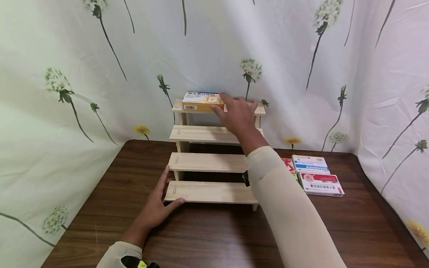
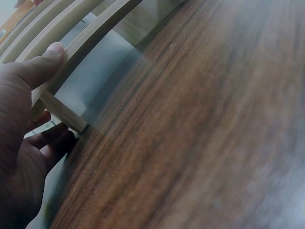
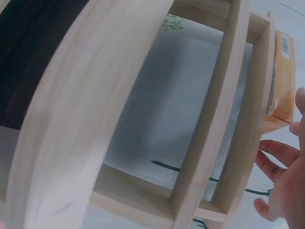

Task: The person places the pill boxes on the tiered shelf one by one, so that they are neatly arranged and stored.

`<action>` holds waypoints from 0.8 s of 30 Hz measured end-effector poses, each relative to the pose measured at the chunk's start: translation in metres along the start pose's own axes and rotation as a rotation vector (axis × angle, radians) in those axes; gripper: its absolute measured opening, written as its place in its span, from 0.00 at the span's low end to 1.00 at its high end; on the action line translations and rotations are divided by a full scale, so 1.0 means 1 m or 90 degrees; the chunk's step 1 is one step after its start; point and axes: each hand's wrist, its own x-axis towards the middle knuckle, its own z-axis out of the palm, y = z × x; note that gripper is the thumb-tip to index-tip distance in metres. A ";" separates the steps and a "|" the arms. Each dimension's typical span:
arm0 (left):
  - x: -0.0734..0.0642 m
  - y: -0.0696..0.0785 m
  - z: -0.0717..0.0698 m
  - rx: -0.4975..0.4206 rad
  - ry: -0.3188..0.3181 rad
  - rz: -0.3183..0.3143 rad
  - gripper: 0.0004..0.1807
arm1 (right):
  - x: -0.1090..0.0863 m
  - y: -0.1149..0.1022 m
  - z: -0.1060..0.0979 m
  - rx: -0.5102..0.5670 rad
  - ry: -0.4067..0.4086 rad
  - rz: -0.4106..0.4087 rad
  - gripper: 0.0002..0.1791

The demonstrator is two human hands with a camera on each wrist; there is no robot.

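A four-step wooden display rack [image 1: 212,162] stands on the table. On its top step lies a white-and-orange medicine box [image 1: 202,101], at the left; it also shows in the right wrist view [image 3: 284,78]. My right hand [image 1: 238,115] pinches the box's right end, thumb at the front and index finger behind. Its other fingers are beside the top step's edge. At the lower left corner of the rack, my left hand [image 1: 157,207] is spread, thumb against the bottom step's front edge and fingers along the left side. In the left wrist view its lower fingers [image 2: 55,136] bend loosely beside a rack leg.
Right of the rack, a blue-and-white box [image 1: 310,163] and a red-and-white box [image 1: 321,184] lie on the brown wooden table [image 1: 206,242]. Red and green boxes beside them are partly hidden by my right sleeve. A dandelion-print cloth [image 1: 213,58] hangs behind the rack.
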 end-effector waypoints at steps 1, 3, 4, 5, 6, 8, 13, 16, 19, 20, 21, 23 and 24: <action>0.000 0.000 0.000 0.002 0.000 -0.002 0.65 | -0.001 0.001 -0.001 0.002 0.001 0.000 0.36; 0.000 0.000 0.000 0.006 0.001 -0.005 0.65 | -0.002 0.002 -0.004 0.007 0.007 0.000 0.37; -0.001 0.000 0.000 0.008 0.001 -0.006 0.65 | -0.003 0.003 -0.006 0.009 0.007 0.002 0.37; -0.001 0.000 0.000 0.010 0.001 -0.006 0.65 | -0.004 0.004 -0.007 0.013 0.008 0.002 0.38; 0.000 0.000 0.000 0.011 0.001 -0.006 0.65 | -0.005 0.006 -0.008 0.020 0.011 0.001 0.38; 0.000 -0.001 0.000 0.010 0.004 -0.004 0.65 | -0.007 0.009 -0.011 0.040 0.017 0.001 0.38; 0.001 -0.002 0.000 0.006 0.007 0.007 0.65 | -0.013 0.020 -0.016 0.086 0.042 -0.006 0.37; 0.001 -0.003 0.000 0.007 0.006 0.008 0.65 | -0.016 0.028 -0.019 0.104 0.050 -0.007 0.37; 0.000 -0.003 0.000 0.008 0.004 0.004 0.65 | -0.020 0.037 -0.022 0.116 0.062 -0.007 0.36; 0.000 -0.003 0.000 0.008 0.004 0.003 0.65 | -0.021 0.040 -0.023 0.120 0.070 -0.007 0.36; 0.000 -0.003 0.000 0.009 0.004 0.002 0.65 | -0.022 0.042 -0.024 0.122 0.079 -0.008 0.36; 0.000 -0.002 0.000 0.010 0.003 0.000 0.65 | -0.024 0.049 -0.027 0.121 0.097 -0.007 0.35; 0.000 -0.002 0.000 0.010 0.003 0.000 0.65 | -0.025 0.051 -0.028 0.122 0.104 -0.006 0.34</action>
